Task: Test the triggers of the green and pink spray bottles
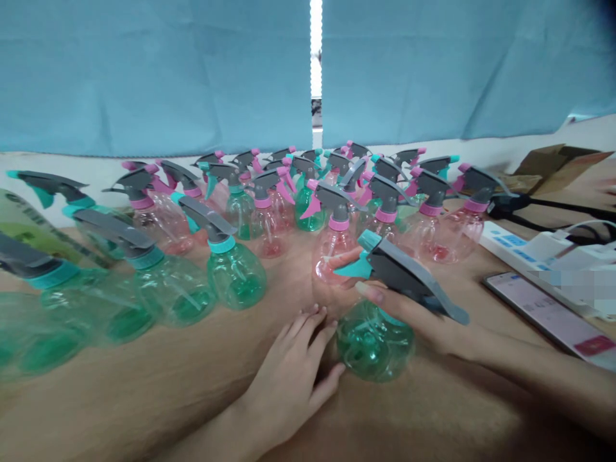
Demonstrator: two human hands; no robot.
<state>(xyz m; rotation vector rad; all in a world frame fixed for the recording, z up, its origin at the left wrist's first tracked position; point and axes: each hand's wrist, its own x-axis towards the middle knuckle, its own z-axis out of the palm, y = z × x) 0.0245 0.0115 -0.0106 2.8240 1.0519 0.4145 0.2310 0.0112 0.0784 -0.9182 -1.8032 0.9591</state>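
Left hand lies loosely spread; right hand grips green spray bottle.

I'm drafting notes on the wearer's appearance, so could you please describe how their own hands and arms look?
Both the left hand and the right hand are bare, with no gloves, rings or bracelets visible. The forearms show no sleeves or watch within view. One nail on the right hand looks rather long.
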